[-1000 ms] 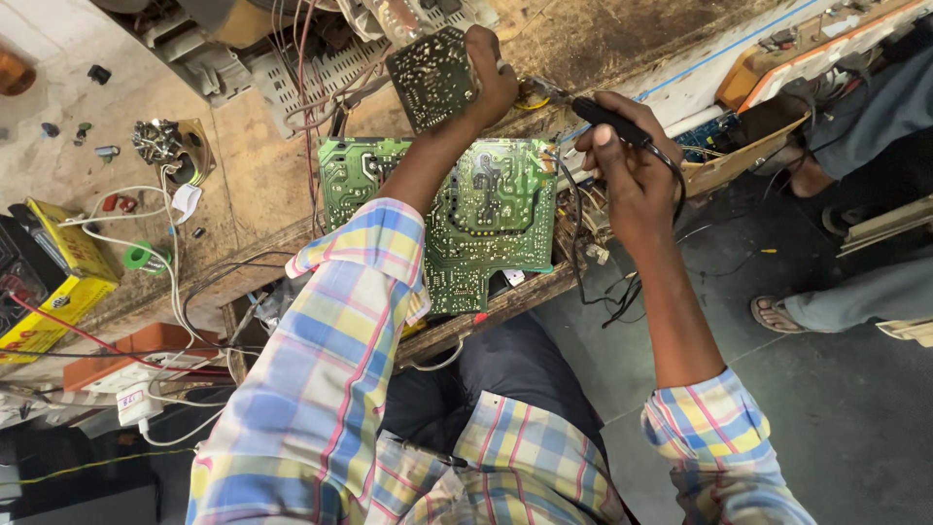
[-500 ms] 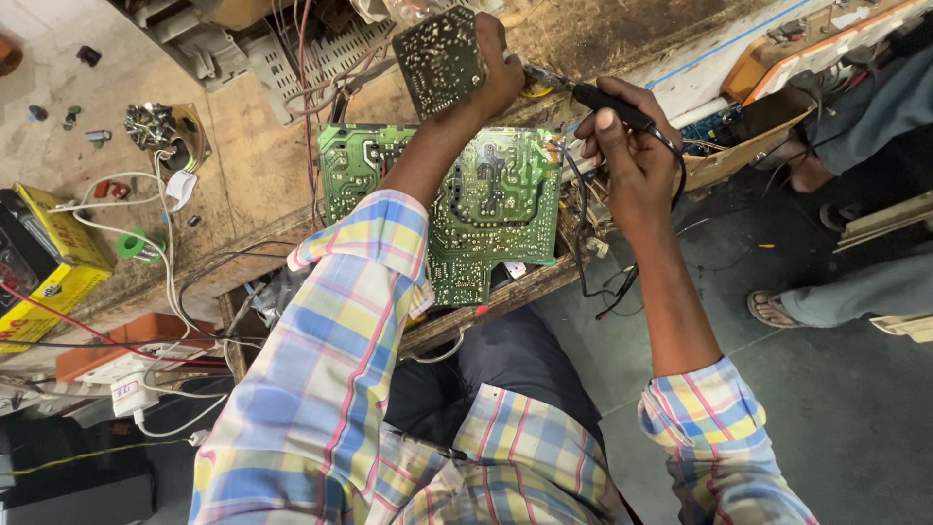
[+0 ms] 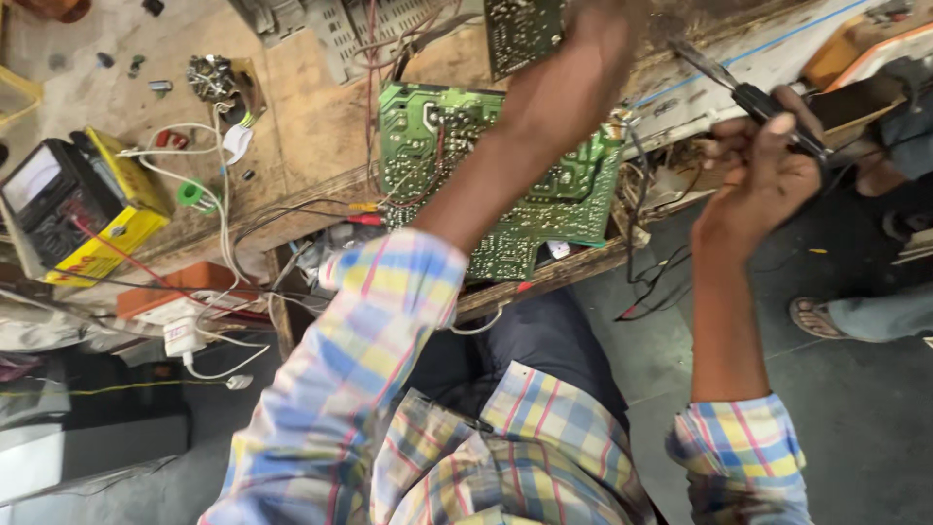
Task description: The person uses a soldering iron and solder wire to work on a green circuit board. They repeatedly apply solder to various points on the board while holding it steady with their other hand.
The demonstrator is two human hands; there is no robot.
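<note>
My left hand (image 3: pixel 595 44) grips a small green circuit board (image 3: pixel 522 32) held up near the top edge, its solder side toward me. My right hand (image 3: pixel 763 175) is closed around a black-handled tool (image 3: pixel 753 97) with a thin metal tip pointing up and left. The tip stands apart from the small board. Below my left forearm a large green circuit board (image 3: pixel 486 175) lies on the wooden workbench (image 3: pixel 301 126), partly hidden by the arm. Both arms wear a checked shirt with rolled sleeves.
A yellow multimeter (image 3: pixel 73 209) with red leads sits at the left. White and red wires, a green tape roll (image 3: pixel 192 194) and small metal parts lie on the bench. Grey plastic casing (image 3: pixel 340 29) is at the top. Another person's sandalled foot (image 3: pixel 821 316) rests at the right.
The view has swung closer and down. My left hand with the small board has risen toward the top edge. My right hand with the tool has moved right, away from the board.
</note>
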